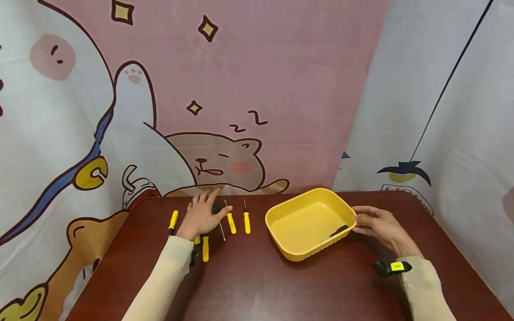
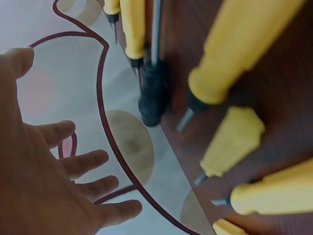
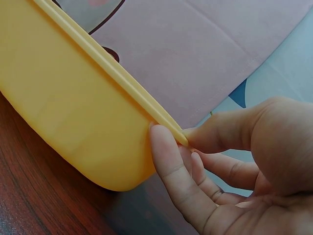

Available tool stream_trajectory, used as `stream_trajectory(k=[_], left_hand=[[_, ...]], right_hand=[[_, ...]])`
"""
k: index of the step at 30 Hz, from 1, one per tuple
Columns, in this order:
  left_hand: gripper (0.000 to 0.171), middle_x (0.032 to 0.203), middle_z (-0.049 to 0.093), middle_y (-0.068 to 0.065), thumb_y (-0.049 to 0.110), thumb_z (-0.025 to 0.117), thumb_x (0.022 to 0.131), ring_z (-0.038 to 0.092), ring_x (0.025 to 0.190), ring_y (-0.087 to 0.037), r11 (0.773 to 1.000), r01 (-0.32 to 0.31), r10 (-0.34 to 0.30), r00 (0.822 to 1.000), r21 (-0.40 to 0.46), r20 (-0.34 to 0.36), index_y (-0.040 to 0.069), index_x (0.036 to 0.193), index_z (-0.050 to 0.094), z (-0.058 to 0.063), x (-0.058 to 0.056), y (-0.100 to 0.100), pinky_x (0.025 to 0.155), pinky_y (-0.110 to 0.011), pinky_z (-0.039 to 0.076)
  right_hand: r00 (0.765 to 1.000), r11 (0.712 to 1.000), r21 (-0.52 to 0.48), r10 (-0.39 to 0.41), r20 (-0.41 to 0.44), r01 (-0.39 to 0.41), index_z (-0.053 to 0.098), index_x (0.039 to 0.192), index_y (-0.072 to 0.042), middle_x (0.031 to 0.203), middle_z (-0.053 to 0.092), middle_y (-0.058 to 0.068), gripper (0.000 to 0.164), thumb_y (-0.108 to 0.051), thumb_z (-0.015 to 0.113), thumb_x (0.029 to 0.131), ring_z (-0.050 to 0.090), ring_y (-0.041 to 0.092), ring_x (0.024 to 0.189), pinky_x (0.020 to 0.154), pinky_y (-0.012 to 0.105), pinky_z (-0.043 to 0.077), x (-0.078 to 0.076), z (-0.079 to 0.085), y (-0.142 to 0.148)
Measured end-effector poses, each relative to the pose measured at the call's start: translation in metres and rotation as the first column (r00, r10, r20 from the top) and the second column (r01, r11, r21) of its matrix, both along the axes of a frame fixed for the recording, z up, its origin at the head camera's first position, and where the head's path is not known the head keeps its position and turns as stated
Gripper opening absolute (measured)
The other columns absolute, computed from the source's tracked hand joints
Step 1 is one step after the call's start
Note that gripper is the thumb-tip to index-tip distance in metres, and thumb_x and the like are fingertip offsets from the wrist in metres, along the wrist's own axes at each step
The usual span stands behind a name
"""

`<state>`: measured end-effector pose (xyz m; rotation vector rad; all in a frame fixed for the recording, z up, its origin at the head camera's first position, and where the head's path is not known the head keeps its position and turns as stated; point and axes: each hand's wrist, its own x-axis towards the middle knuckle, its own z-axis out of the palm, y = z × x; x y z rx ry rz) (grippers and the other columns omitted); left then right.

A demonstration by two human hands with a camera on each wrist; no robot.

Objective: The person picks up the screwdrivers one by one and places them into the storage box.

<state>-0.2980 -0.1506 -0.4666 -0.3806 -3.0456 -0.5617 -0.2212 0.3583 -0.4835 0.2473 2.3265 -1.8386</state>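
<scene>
On the brown desk point(image 1: 267, 294), a yellow box point(image 1: 304, 223) is right of the middle. The right hand point(image 1: 384, 227) pinches its right rim. The left hand point(image 1: 201, 216), fingers spread, is over yellow screwdrivers point(image 1: 247, 223) at left. A black screwdriver point(image 1: 340, 230) lies in the box.

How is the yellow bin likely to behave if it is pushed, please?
The yellow bin is probably stiff, judging by its crisp, molded-looking form. Wide and shallow, it seems unlikely to tip. The black-handled screwdriver lying inside might slide or roll.
</scene>
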Motion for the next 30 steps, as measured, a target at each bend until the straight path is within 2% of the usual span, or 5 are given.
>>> stream_trajectory(k=[9, 14, 24, 30], left_hand=[[0.080, 0.162, 0.032, -0.027, 0.055, 0.055, 0.101, 0.022, 0.150, -0.054, 0.999, -0.041, 0.042, 0.999, -0.031, 0.023, 0.010, 0.161, 0.030, -0.005, 0.002, -0.027, 0.117, -0.074, 0.024], [0.075, 0.159, 0.032, -0.031, 0.050, 0.054, 0.102, 0.023, 0.147, -0.056, 0.996, -0.093, 0.094, 0.994, -0.017, 0.052, 0.008, 0.160, 0.031, -0.008, 0.002, -0.042, 0.113, -0.078, 0.024], [0.072, 0.156, 0.030, -0.036, 0.044, 0.055, 0.102, 0.034, 0.139, -0.057, 0.975, -0.220, 0.217, 0.973, 0.028, 0.084, 0.004, 0.158, 0.032, -0.008, 0.002, -0.066, 0.106, -0.078, 0.034], [0.070, 0.155, 0.028, -0.039, 0.039, 0.057, 0.102, 0.036, 0.137, -0.060, 0.955, -0.284, 0.270, 0.953, 0.091, 0.138, 0.001, 0.157, 0.033, -0.005, 0.003, -0.079, 0.107, -0.074, 0.038]], right_hand=[[1.000, 1.000, -0.004, -0.006, 0.004, 0.006, 0.043, 0.151, 0.002, 0.144, 0.050, 0.031, 0.058, -0.018, 0.065, 0.102, 0.072, 0.016, 0.095, 0.088, 0.033, 0.061, 0.001, -0.001, -0.001], [1.000, 1.000, -0.009, -0.003, 0.002, 0.003, 0.043, 0.151, 0.002, 0.145, 0.050, 0.031, 0.057, -0.018, 0.064, 0.102, 0.072, 0.016, 0.095, 0.088, 0.033, 0.061, 0.000, 0.000, -0.001], [1.000, 1.000, 0.000, -0.005, 0.004, 0.005, 0.044, 0.151, 0.002, 0.144, 0.051, 0.031, 0.057, -0.018, 0.064, 0.102, 0.072, 0.017, 0.095, 0.087, 0.033, 0.062, -0.002, -0.001, -0.001], [1.000, 1.000, 0.000, -0.001, 0.004, 0.001, 0.043, 0.152, 0.001, 0.141, 0.053, 0.031, 0.059, -0.020, 0.066, 0.101, 0.072, 0.016, 0.095, 0.087, 0.033, 0.062, -0.002, -0.001, 0.001]])
